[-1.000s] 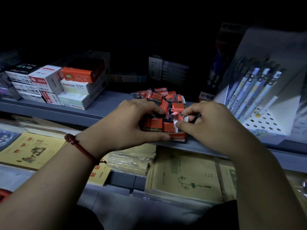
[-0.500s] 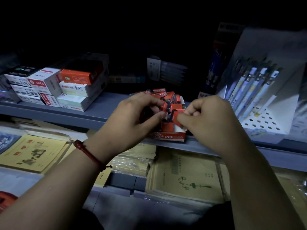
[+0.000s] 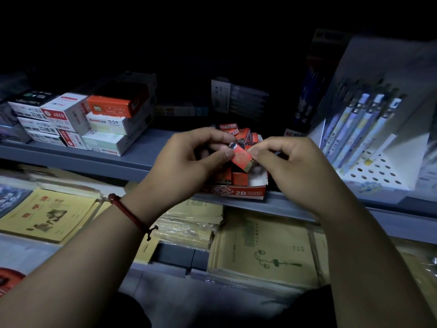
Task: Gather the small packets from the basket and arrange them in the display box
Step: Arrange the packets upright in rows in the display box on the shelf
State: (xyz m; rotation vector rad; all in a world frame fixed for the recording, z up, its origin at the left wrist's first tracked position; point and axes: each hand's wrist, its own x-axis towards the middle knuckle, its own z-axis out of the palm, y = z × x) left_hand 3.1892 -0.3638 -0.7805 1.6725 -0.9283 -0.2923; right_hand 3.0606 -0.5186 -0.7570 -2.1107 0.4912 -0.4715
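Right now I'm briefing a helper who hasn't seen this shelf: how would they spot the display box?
On the grey upper shelf, between the stacked white and orange boxes and the white pen stand, the display box sits at the front edge. It alone is open-topped, filled with small red packets, and marked 2B on its red front.

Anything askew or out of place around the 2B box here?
Yes: the back packets in the box lie heaped at mixed angles, while the front row stands upright with a white gap at its right end. The left hand and right hand pinch one packet, tilted, above it.
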